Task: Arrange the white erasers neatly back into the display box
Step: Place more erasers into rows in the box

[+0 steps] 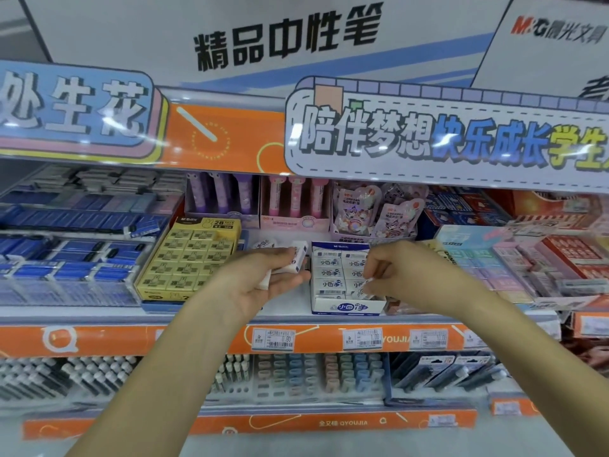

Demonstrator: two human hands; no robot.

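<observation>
A white and blue display box point(346, 306) stands on the middle shelf, with rows of white erasers point(329, 270) packed inside. My left hand point(263, 278) is just left of the box and grips several loose white erasers point(298, 257). My right hand point(398, 275) reaches over the box's right side, its fingertips pinching a white eraser point(362, 290) at the front right row. One more loose eraser point(265, 243) lies on the shelf behind my left hand.
A yellow box of 2B erasers point(188, 258) sits left of the display box. Blue eraser packs fill the far left. Pastel and red boxes point(514, 262) crowd the right. Pink and purple items stand behind. Price tags point(273, 338) line the orange shelf edge.
</observation>
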